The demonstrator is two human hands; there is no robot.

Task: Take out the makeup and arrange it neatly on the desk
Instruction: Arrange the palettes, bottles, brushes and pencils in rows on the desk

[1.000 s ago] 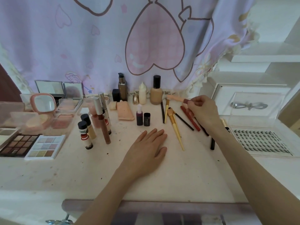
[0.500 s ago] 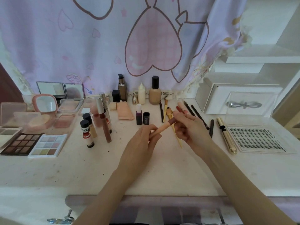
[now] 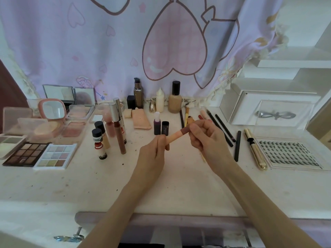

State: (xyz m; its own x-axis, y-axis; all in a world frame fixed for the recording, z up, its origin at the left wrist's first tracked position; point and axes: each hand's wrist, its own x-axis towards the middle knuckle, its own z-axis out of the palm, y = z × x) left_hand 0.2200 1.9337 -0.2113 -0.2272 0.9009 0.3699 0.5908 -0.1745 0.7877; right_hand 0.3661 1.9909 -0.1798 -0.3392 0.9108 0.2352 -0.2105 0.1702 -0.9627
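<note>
Together, the left hand (image 3: 152, 154) and right hand (image 3: 207, 138) pinch opposite ends of a peach-and-brown makeup stick (image 3: 176, 135), holding it just above the cluttered desk (image 3: 179, 185).

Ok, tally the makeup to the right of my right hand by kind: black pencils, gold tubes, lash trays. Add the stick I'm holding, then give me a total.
Black pencils: 3
Gold tube: 1
Lash tray: 1
Peach stick: 1
Total: 6
</note>
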